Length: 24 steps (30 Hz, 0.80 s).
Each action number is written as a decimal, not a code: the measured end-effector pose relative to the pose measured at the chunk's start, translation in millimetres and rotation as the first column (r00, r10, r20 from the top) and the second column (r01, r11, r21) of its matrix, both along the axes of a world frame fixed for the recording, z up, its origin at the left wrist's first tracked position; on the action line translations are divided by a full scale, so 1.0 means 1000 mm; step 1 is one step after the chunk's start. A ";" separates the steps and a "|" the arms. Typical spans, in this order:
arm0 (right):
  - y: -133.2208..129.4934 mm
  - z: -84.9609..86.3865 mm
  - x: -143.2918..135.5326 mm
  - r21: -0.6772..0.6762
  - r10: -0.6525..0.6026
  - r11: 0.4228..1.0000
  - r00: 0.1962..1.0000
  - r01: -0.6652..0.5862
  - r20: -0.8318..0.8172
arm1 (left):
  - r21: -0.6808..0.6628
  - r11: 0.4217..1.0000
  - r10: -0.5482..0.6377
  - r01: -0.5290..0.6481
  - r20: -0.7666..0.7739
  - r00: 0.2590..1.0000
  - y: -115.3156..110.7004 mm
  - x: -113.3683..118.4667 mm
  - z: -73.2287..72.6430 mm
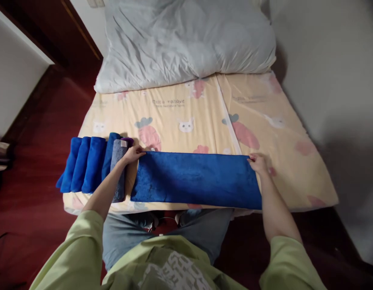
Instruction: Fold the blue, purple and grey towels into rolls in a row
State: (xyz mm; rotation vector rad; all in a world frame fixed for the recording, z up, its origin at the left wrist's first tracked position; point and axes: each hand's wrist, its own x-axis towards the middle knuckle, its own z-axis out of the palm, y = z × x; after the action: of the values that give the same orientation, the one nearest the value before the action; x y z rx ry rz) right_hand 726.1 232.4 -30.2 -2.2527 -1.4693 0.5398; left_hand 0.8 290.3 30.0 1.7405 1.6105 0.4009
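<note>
A blue towel (198, 179) lies flat as a long strip along the near edge of the bed. My left hand (134, 154) pinches its far left corner. At the far right corner, my right hand (257, 162) grips the towel between thumb and fingers. Just left of my left hand, a grey rolled towel (119, 155) with a small pale tag stands in a row with several blue rolled towels (93, 165). A bit of purple cloth (129, 141) shows behind the grey roll, and my left forearm partly covers the row.
The bed (186, 141) has a yellow sheet printed with carrots and rabbits. A folded pale grey quilt (186, 40) covers its far end. A wall (331, 88) rises on the right, and dark red floor (38, 225) lies to the left.
</note>
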 end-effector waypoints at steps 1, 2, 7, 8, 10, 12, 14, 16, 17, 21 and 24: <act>0.002 -0.002 0.001 -0.029 -0.067 0.997 0.997 0.066 -0.047 | 0.003 1.000 0.024 -0.025 0.031 0.999 0.001 -0.004 -0.001; 0.004 -0.003 0.001 -0.054 -0.125 0.991 0.988 0.120 -0.095 | 0.003 0.999 0.035 -0.035 0.050 0.998 0.002 -0.007 -0.002; 0.009 0.001 0.002 -0.047 -0.184 0.983 0.958 0.178 -0.220 | -0.042 0.999 0.022 -0.022 0.007 1.000 0.004 -0.013 0.002; 0.009 0.003 0.002 -0.045 -0.193 0.981 0.955 0.187 -0.226 | -0.041 0.999 0.026 -0.028 -0.031 0.999 0.004 -0.012 0.004; 0.010 0.006 0.001 -0.038 -0.200 0.980 0.953 0.197 -0.229 | -0.019 0.999 0.042 -0.044 -0.113 0.993 0.003 -0.008 0.008; 0.011 0.008 -0.001 -0.012 -0.188 0.982 0.957 0.190 -0.219 | 0.023 0.998 0.067 -0.064 -0.173 0.983 0.001 -0.004 0.011; 0.011 0.008 -0.002 0.039 -0.181 0.981 0.965 0.192 -0.192 | 0.062 0.992 0.119 -0.109 -0.201 0.972 0.001 0.001 0.013; 0.012 0.009 -0.006 0.105 -0.201 0.970 0.968 0.218 -0.152 | 0.062 0.982 0.188 -0.179 -0.193 0.963 0.002 0.006 0.014; 0.012 0.009 -0.008 0.133 -0.220 0.962 0.967 0.237 -0.131 | 0.046 0.974 0.225 -0.220 -0.175 0.959 0.002 0.009 0.015; 0.012 0.011 -0.027 0.155 -0.362 0.921 0.932 0.358 0.002 | -0.058 0.919 0.390 -0.391 -0.034 0.920 0.002 0.028 0.014; 0.009 0.013 -0.046 0.130 -0.453 0.887 0.889 0.443 0.058 | -0.074 0.873 0.486 -0.482 0.054 0.873 -0.001 0.042 0.010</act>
State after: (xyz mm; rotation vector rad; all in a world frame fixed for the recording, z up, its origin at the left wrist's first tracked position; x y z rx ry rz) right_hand 680.2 241.9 -17.2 -2.4368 -0.9291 0.2081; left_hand 42.8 289.2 40.5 1.2453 1.9804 0.6372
